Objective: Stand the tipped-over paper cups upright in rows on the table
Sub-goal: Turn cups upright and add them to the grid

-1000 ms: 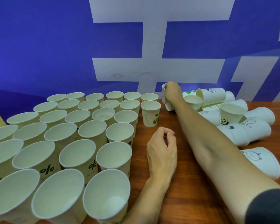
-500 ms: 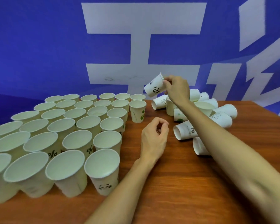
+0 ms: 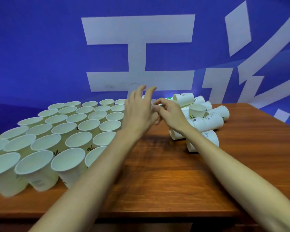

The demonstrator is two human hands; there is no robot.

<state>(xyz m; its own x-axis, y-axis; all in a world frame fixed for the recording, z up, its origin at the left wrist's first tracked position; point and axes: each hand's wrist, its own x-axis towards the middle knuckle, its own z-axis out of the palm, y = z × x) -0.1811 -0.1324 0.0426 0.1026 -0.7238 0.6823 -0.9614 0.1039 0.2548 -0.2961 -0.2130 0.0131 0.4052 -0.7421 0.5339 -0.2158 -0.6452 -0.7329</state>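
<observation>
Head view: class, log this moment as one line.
left hand: open, raised by cup | right hand: pinching cup rim | upright cups: rows, left | tipped cups: pile, right

The blue wall [image 3: 40, 56] behind the tabletop carries very large white characters: one at twelve o'clock reads as 王 [image 3: 141, 52], while the strokes at two o'clock are cut off and cannot be read. A tipped cup [image 3: 209, 120] at two o'clock bears upside-down letters resembling "HELLO". Two upright cups [image 3: 89, 143] at nine o'clock show a "o/o"-like mark. Other prints are too small.
</observation>
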